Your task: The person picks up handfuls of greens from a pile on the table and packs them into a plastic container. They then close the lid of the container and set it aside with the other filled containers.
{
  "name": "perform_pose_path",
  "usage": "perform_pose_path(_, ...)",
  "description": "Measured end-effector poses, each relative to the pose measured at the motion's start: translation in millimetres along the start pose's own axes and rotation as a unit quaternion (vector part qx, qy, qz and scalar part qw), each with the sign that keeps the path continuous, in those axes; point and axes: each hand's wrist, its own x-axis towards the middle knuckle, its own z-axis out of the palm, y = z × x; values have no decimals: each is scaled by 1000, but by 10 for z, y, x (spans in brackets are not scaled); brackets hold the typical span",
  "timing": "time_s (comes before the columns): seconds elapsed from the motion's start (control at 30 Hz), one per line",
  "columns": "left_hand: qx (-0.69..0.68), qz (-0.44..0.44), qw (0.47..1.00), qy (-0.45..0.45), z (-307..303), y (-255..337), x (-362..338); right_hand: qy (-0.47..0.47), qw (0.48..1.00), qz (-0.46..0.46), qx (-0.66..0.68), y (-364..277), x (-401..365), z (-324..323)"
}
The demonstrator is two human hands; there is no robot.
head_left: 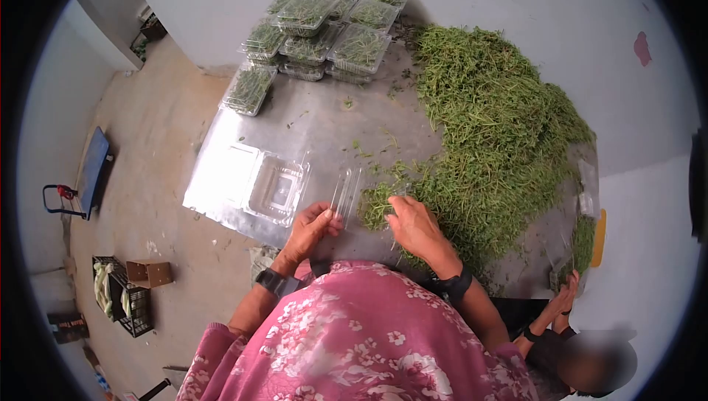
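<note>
The pale concrete floor (169,143) spreads across the left, and a metal-topped table (324,124) fills the middle. Over the table's right half, from the far edge toward the near side, lies a broad heap of leafy green sprigs (494,128). At the far left of the tabletop, filled clear clamshell boxes (306,10) stand in several stacks, touching one another; a filled box (249,90) stands at their near left end. Well apart on the floor to the left is a blue platform trolley (94,161), and nearer, a black plastic crate (138,316) sits beside a brown carton (150,273). An empty clamshell (276,189) lies open near the table's left edge, just left of the worker's hands. Between those hands is another clear clamshell (345,193), at the near edge of the table; greens lie at its right side, and the rest of its outline is hard to make out. The right hand (417,228) is at the greens beside it, fingers bent; I cannot tell whether they grasp any sprigs. The left hand (313,228) pinches this clamshell's left edge between thumb and fingers. At the near right, another person's hands (564,299) are raised beside the table corner. Loose leaf scraps (348,103) dot the bare metal.
</note>
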Motion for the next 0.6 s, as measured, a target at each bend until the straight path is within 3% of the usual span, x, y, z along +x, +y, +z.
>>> perform_pose_path(0.13, 38, 10, 999, -4, 9, 2, 5, -5, 997, 23, -70, -84, 221, 186)
perform_pose_path(0.23, 43, 4, 999, 5, 52, 34, -17, -64, 987, -10, -147, 20, 374, 427)
perform_pose_path(0.33, 22, 5, 1000, 9, 53, 31, -7, -101, 989, -40, -102, -19, 350, 476)
perform_pose_path(0.43, 15, 7, 1000, 12, 45, 11, 8, -24, 998, -58, 20, -3, 242, 283)
perform_pose_path(0.6, 16, 9, 1000, 14, 42, 9, 6, 174, 983, 48, 22, 428, -103, -213)
